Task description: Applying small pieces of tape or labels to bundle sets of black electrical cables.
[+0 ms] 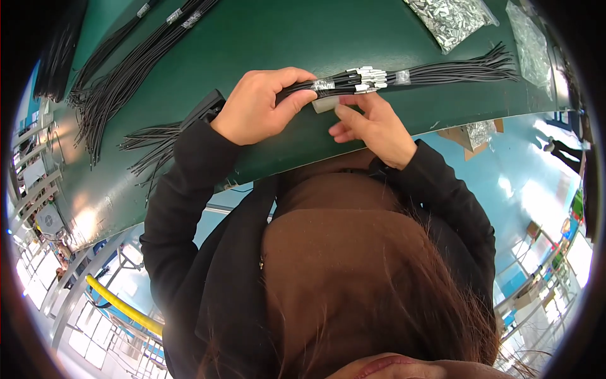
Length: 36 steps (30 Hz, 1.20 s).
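Note:
A bundle of thin black cables (448, 72) with silver metal ends (370, 79) clustered at its middle lies across the green table. My left hand (265, 104) is closed round the bundle just left of those ends, thumb in front and index finger behind. Clear tape (323, 84) wraps the cables beside its fingertips. Below the cables is a small roll of clear tape (326, 104). My right hand (375, 123) has its thumb and index finger at the right end of this roll, pinched against it, with the other fingers curled beneath.
More taped bundles of black cables (136, 72) lie at the far left. A bag of small metal parts (451, 22) sits at the back right, near another clear plastic bag (529, 50). An open cardboard box (470, 138) stands beyond the table's front edge (435, 124).

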Available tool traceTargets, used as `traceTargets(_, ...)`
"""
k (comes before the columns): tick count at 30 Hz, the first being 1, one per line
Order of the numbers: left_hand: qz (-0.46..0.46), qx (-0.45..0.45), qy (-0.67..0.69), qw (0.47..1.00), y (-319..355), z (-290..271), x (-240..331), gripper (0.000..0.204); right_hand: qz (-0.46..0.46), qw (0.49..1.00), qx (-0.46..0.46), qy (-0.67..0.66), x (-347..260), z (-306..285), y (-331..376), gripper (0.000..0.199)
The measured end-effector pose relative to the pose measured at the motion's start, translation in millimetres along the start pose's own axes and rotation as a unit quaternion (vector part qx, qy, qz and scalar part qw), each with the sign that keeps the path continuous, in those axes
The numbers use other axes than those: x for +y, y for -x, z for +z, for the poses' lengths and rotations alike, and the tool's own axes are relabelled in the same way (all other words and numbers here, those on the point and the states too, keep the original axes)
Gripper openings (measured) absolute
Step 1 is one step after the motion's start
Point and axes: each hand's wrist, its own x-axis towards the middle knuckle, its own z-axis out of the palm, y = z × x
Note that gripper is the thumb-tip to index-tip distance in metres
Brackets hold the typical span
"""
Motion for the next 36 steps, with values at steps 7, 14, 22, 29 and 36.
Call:
traceTargets(7, -0.008, -0.015, 0.091, 0.996, -1.2, -6.8, 9.5, 0.02, -0.138, 0.981, -0.066, -0.115, 8.7, 11.7, -24.9, 0.029)
traceTargets(14, -0.01, -0.009, 0.105, 0.994, -6.0, -5.1, -0.3, 0.02, -0.021, 0.995, -0.056, -0.081, 3.0, 9.1, -16.6, 0.029)
traceTargets(22, 0.061, 0.097, -0.127, 0.985, -13.5, 21.3, -21.9, 0.02, 0.056, 0.998, -0.015, -0.017, -6.5, 22.7, -0.1, 0.036)
traceTargets(29, 0.154, 0.128, -0.299, 0.933, -1.3, 43.9, -36.3, 0.021, 0.162, 0.982, -0.081, -0.045, -41.4, 6.3, -7.6, 0.047)
traceTargets(36, 0.132, 0.095, -0.18, 0.97, 1.3, 35.8, -25.3, 0.02, 0.155, 0.95, -0.12, -0.244, -51.5, -5.5, 1.7, 0.049)
